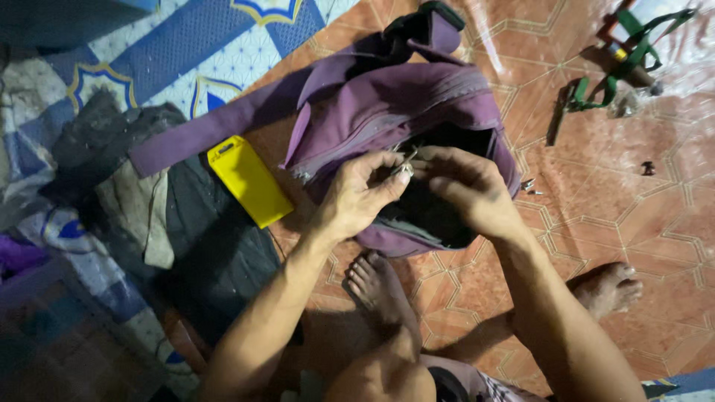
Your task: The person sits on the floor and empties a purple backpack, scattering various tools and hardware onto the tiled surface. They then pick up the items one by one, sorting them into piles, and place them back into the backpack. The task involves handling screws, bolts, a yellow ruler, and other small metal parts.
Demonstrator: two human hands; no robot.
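While the purple bag [402, 112] lies open on the floor, left hand [357, 195] and right hand [465, 186] pinch its zipper slider [404, 165], fingers closed; yellow case [248, 180] at nine o'clock.

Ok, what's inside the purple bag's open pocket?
The purple bag gapes open, showing only dark lining. Both hands, left hand and right hand, pinch small metal pieces at its mouth. Deeper contents are hidden in shadow.

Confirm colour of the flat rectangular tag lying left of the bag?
Bright yellow flat tag, beside the purple bag; head view, the only one, shows it.
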